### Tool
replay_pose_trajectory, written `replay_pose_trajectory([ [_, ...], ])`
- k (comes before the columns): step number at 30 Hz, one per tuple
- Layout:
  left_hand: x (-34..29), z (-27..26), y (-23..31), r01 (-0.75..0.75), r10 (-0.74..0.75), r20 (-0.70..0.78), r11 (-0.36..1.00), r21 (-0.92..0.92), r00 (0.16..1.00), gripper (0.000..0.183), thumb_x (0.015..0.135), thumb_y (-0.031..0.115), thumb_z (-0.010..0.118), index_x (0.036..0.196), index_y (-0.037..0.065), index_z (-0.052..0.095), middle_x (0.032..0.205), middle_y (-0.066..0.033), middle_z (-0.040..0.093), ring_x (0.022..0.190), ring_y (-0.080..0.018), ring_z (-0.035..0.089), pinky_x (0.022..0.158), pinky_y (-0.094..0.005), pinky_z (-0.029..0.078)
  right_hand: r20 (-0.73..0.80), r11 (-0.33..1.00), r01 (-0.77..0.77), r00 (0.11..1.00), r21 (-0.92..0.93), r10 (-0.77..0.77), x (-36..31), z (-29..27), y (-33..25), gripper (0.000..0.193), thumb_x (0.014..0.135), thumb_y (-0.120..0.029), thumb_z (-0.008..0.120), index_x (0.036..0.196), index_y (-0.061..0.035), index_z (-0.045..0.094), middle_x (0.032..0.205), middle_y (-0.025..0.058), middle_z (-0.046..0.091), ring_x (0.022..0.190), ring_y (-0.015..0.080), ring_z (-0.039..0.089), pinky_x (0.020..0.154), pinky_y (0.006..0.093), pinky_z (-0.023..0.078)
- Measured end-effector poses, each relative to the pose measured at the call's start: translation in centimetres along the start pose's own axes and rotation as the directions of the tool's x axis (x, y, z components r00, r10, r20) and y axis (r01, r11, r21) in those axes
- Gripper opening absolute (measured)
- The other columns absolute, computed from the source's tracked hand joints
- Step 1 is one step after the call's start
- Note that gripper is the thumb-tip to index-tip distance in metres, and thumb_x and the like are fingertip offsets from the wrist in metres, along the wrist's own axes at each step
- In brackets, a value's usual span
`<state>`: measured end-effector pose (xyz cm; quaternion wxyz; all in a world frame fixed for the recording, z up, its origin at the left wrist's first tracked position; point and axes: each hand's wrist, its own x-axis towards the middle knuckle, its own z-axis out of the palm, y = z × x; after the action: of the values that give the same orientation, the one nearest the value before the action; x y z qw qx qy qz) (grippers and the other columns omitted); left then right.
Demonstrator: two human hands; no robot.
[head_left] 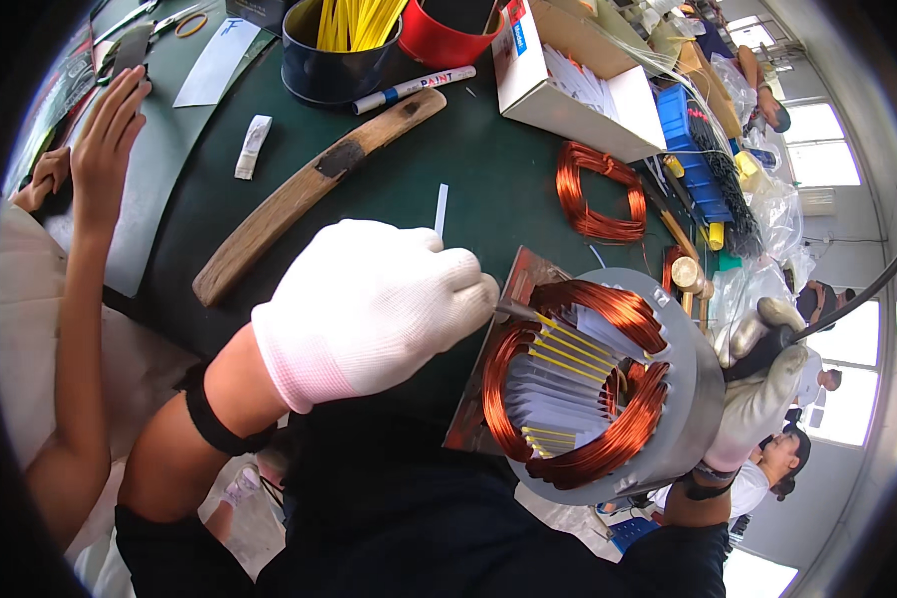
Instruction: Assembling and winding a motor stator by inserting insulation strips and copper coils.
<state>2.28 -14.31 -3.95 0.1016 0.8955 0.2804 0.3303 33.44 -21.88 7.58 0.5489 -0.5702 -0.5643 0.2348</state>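
Observation:
A grey motor stator [690, 379] lies on its side in front of me, its open bore facing left. Copper coils [608, 439] curve around the opening, with white insulation papers [540, 384] and several yellow strips [573, 351] in the slots. At the bore's upper left, my white-gloved left hand [379, 304] is closed in a pinch on a thin grey piece [513, 309], mostly hidden by the fingers. My gloved right hand [767, 384], beyond the stator's right side, wraps around a black object [760, 353]; its kind is unclear.
Across the green table lie a curved wooden bar [269, 224], a paint marker [414, 90], a copper coil bundle [598, 194] and a mallet [690, 274]. Behind stand a tub of yellow strips [334, 65] and a white box [578, 110]. A co-worker's hand [110, 140] is at left.

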Motion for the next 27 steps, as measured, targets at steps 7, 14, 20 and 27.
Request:
replay_pose_trajectory([
  [7,0.2,0.6,2.3,0.056,-0.056,0.042,0.998,0.014,0.998,0.021,0.075,0.016,0.074,0.096,0.013,0.069,0.075,0.0002,0.055,0.070,-0.0208,0.062,0.058,-0.0375,0.049,0.023,1.000,0.024,0.999,0.001,-0.024,0.0,-0.3,0.0,0.055,0.110,-0.047,0.049,0.128,0.0042,0.054,0.089,0.0096,0.056,0.074,0.0150,0.052,0.067,0.0282,0.045],
  [14,-0.7,-1.7,4.6,0.115,-0.160,-0.065,0.889,-0.443,0.985,0.041,0.079,0.024,0.076,0.110,-0.002,0.068,0.108,-0.0194,0.069,0.100,-0.0376,0.066,0.088,-0.0441,0.053,-0.253,0.982,0.188,0.949,-0.023,-0.187,-2.7,-2.7,1.4,0.036,0.110,-0.029,0.047,0.122,0.0039,0.056,0.093,0.0084,0.057,0.081,0.0174,0.058,0.076,0.0311,0.051],
  [20,-3.4,6.0,11.4,0.259,-0.407,-0.262,0.852,-0.456,0.875,0.059,0.087,0.007,0.054,0.141,-0.015,0.041,0.101,-0.0230,0.063,0.088,-0.0326,0.064,0.084,-0.0384,0.053,-0.301,0.977,-0.126,0.951,-0.171,0.070,-7.1,-8.2,4.0,0.032,0.110,-0.023,0.047,0.108,0.0035,0.064,0.086,0.0046,0.061,0.072,0.0107,0.057,0.068,0.0274,0.048],
  [27,-2.1,4.4,12.0,0.424,-0.298,-0.385,0.855,0.299,0.873,0.066,0.090,0.006,0.069,0.148,-0.011,0.043,0.143,-0.0305,0.055,0.129,-0.0446,0.057,0.111,-0.0492,0.045,-0.218,0.916,-0.204,0.967,-0.345,0.133,-11.8,-14.5,6.6,0.016,0.093,-0.013,0.068,0.089,0.0022,0.072,0.073,0.0114,0.068,0.062,0.0165,0.065,0.060,0.0294,0.049],
])
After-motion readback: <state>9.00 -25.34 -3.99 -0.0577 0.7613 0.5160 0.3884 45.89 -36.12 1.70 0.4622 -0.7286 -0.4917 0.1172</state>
